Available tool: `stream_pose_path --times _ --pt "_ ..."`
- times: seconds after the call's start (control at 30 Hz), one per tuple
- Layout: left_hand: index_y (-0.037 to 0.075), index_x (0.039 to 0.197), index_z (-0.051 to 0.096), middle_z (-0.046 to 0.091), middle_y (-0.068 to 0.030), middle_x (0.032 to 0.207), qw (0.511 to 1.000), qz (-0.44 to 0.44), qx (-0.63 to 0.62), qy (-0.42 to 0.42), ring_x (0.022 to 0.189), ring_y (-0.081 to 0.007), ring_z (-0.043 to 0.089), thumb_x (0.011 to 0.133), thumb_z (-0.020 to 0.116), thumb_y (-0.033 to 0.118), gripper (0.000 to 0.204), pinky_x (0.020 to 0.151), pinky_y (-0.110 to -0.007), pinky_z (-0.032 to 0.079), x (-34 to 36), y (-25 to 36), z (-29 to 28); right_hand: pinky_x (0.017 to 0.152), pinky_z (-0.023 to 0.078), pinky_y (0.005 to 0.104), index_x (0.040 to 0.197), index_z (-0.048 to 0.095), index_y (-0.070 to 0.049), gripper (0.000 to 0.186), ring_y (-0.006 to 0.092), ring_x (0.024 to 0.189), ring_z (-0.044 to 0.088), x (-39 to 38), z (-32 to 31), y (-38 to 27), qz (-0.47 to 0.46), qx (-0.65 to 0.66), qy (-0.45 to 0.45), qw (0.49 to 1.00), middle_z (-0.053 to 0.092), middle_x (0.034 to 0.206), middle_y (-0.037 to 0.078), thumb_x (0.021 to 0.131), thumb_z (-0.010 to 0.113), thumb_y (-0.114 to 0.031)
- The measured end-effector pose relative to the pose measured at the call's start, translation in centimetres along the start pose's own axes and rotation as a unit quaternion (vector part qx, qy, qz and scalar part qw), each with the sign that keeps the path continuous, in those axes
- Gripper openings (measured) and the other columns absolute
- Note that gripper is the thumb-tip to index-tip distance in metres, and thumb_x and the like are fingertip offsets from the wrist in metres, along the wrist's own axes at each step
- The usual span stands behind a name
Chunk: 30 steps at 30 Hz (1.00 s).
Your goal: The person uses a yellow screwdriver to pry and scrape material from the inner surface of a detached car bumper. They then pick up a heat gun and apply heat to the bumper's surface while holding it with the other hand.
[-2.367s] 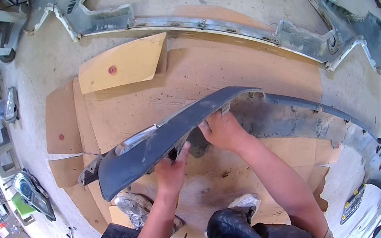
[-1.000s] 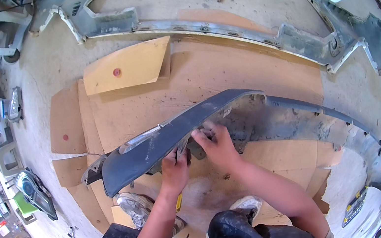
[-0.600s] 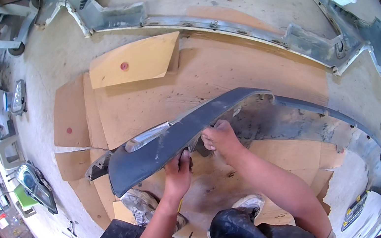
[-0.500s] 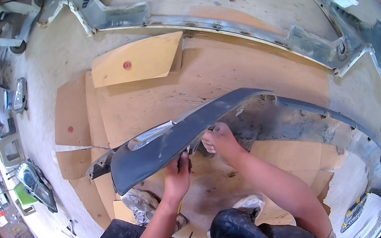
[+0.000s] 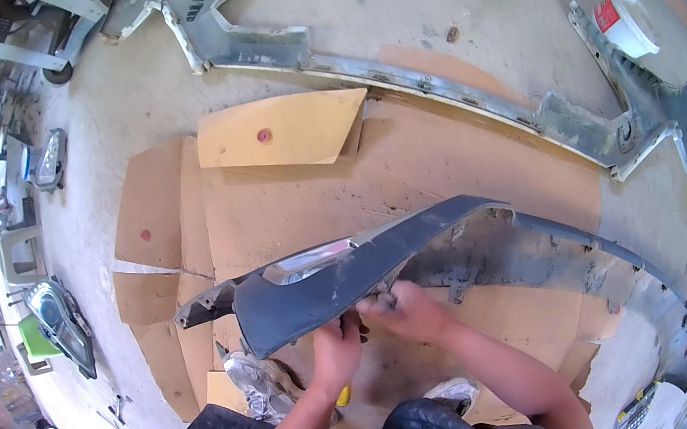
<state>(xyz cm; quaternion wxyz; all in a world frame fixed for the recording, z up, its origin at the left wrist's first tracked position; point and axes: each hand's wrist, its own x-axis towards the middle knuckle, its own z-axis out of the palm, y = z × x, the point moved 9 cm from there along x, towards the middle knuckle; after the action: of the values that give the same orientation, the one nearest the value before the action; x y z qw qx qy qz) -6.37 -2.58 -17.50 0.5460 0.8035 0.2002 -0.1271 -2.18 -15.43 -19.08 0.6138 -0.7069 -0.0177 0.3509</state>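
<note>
The person crouches over a dark blue-grey car bumper cover (image 5: 387,261) that stands on its edge across flattened cardboard sheets (image 5: 287,196), its inner side turned toward their knees. Both hands meet at the bumper's lower lip, just in front of the person. The left hand (image 5: 336,352) is curled closed, with what looks like a yellow-handled tool (image 5: 344,396) poking out below the fist; the tip is hidden behind the lip, so I cannot tell what it touches. The right hand (image 5: 408,312) sits touching the bumper's inner face just right of the left, fingers bent and pressed together around some small fitting there; whether it pinches a clip or only steadies the panel is not clear.

A headlamp (image 5: 256,385) lies on the cardboard just below and left of the left hand, beside the person's knee. Well beyond the hands, across the concrete, a second grey bumper (image 5: 450,90) stretches out, with a white bucket (image 5: 625,19) near its far right end. Another headlamp (image 5: 60,324) lies far off to the left.

The risks, as I judge them: the bumper is balanced on edge and held only where the hands are, so a hard push could tip it or flex it. If the tool slips off the fitting it could jab the right hand's fingers, which lie right alongside. The nearby headlamp could be kneed or knocked.
</note>
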Motion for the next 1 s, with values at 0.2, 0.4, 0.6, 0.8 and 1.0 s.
stream_pose_path --times 0.2,0.4,0.6,0.8,1.0 --pt "-0.001 0.093 0.055 0.060 -0.0263 0.085 0.985 0.033 0.150 -0.073 0.080 -0.0460 0.058 0.090 0.051 0.013 0.014 0.069 -0.046 0.049 -0.5 3.7 1.4 0.059 0.042 0.0317 0.094 0.060 -0.001 0.023 0.0163 0.059 0.044 -1.0 0.9 0.8 -0.046 0.059 0.028 0.997 0.054 0.066 0.013 0.094 0.053 -0.022" --pt "0.003 0.100 0.057 0.062 -0.0223 0.090 0.935 0.068 0.274 -0.213 0.083 -0.0418 0.060 0.090 0.054 0.021 0.021 0.071 -0.048 0.050 -1.1 3.4 1.4 0.061 0.044 0.0324 0.094 0.062 -0.002 0.020 0.0189 0.060 0.049 -2.1 0.3 0.8 -0.079 0.037 0.095 0.992 0.056 0.068 0.015 0.092 0.055 -0.020" --pt "0.010 0.113 0.059 0.062 -0.0141 0.100 0.724 0.121 0.489 -0.470 0.087 -0.0339 0.063 0.088 0.056 0.033 0.034 0.074 -0.043 0.053 -5.5 4.8 -4.8 0.067 0.048 0.0369 0.096 0.065 -0.002 0.026 0.0310 0.072 0.062 -2.5 1.6 2.9 0.029 -0.097 0.012 0.995 0.063 0.080 0.020 0.091 0.054 -0.025" --pt "0.011 0.108 0.061 0.064 -0.0113 0.094 0.739 0.097 0.519 -0.419 0.084 -0.0311 0.064 0.087 0.059 0.032 0.030 0.072 -0.042 0.052 -3.0 9.8 -12.8 0.079 0.048 0.0459 0.102 0.068 -0.007 0.037 0.0406 0.090 0.062 -4.7 5.3 7.9 0.135 -0.220 -0.072 0.963 0.065 0.092 0.025 0.087 0.054 -0.038" --pt "0.008 0.095 0.063 0.063 -0.0108 0.087 0.818 0.182 0.470 -0.278 0.081 -0.0316 0.063 0.086 0.060 0.023 0.018 0.069 -0.041 0.051 1.4 15.7 -15.9 0.079 0.050 0.0431 0.098 0.070 -0.007 0.035 0.0378 0.085 0.064 -8.4 3.9 9.3 0.062 -0.226 -0.019 0.972 0.067 0.089 0.022 0.086 0.057 -0.038"
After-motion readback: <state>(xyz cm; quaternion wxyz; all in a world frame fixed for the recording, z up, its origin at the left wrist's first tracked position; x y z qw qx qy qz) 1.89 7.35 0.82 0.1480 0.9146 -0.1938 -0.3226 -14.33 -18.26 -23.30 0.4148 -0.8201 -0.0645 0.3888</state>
